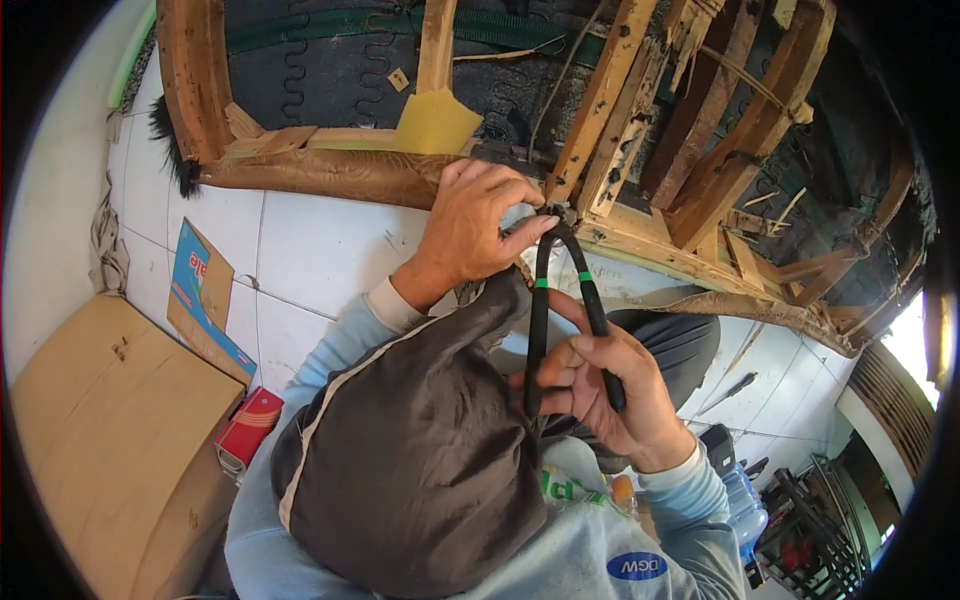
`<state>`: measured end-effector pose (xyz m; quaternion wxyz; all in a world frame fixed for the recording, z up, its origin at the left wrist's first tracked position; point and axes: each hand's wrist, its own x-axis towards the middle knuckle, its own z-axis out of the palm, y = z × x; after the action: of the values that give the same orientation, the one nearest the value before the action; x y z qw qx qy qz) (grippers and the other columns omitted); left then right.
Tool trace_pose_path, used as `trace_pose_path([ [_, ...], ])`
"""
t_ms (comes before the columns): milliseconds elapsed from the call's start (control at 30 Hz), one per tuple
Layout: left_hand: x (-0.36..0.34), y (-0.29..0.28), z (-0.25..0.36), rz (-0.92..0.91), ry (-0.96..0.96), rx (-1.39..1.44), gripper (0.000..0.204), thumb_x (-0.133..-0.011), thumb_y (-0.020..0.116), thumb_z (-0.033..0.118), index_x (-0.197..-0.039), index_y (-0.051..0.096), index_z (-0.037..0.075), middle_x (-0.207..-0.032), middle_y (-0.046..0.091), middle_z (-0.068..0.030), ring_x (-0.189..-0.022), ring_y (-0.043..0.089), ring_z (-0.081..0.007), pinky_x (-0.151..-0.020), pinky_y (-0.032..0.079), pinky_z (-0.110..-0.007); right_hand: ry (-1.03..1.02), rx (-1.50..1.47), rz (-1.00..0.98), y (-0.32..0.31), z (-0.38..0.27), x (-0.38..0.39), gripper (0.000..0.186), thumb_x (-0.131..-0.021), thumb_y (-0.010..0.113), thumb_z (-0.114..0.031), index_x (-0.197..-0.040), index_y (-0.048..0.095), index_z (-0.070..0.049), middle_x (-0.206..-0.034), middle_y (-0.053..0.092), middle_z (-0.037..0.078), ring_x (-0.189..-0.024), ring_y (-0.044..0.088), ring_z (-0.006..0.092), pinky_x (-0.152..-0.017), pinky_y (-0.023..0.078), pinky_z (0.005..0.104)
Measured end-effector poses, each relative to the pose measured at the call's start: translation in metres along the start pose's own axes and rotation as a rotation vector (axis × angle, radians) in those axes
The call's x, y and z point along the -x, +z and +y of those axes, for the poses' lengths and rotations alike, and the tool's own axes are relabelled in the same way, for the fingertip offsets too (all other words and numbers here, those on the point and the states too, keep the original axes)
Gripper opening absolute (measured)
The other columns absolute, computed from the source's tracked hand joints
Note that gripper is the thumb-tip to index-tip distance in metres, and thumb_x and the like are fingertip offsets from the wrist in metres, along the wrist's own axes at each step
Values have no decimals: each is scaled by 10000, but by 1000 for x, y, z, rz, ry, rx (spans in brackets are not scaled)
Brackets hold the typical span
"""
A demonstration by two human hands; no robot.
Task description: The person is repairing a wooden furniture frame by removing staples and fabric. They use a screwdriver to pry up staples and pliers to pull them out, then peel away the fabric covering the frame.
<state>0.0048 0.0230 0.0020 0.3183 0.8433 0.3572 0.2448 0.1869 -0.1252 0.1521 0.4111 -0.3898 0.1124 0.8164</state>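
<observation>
Right hand: your right hand grasps the black pincers, its fingers and thumb spread across both handles, perhaps for control over how wide they part.
Pincers: their head points away from you and meets the near edge of the wooden frame, at the foot of its upright slats; the handles stand apart, and the small tips are too obscured to show what they grip.
Left hand: your left hand lies beside the pincers' head, over the end of the brown fabric, thumb close to the tool, apparently to steady the spot; you cannot tell whether the fingertips pinch anything.
Brown fabric: it wraps the frame's near edge, left of your left hand.
Yellow sheet: a yellow piece rests against a slat, just inside that edge.
Dark cloth: a dark cloth drapes over your front, its narrow end reaching toward the pincers.
Floor: white tiles lie under the frame's near edge, probably giving it firm support.
</observation>
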Motion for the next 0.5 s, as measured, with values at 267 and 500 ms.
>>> trace_pose_path([
  [267, 0, -1, 1, -6, 4, -13, 205, -974, 790, 316, -1054, 771, 128, -1090, 742, -23, -1076, 646, -267, -1047, 379, -446, -96, 19, 104, 6, 14, -5, 683, -1148, 504, -221, -1723, 224, 18, -733, 474, 13, -847, 709, 293, -742, 627, 459],
  [500, 1, 0, 0, 12, 29, -19, 156, -990, 752, 251, -1075, 764, 121, -1090, 741, -32, -1079, 644, -269, -1053, 378, -452, -209, 509, 61, -53, 47, -15, 654, -1124, 503, -131, -1716, 268, 16, -756, 533, 16, -837, 675, 196, -788, 582, 363],
])
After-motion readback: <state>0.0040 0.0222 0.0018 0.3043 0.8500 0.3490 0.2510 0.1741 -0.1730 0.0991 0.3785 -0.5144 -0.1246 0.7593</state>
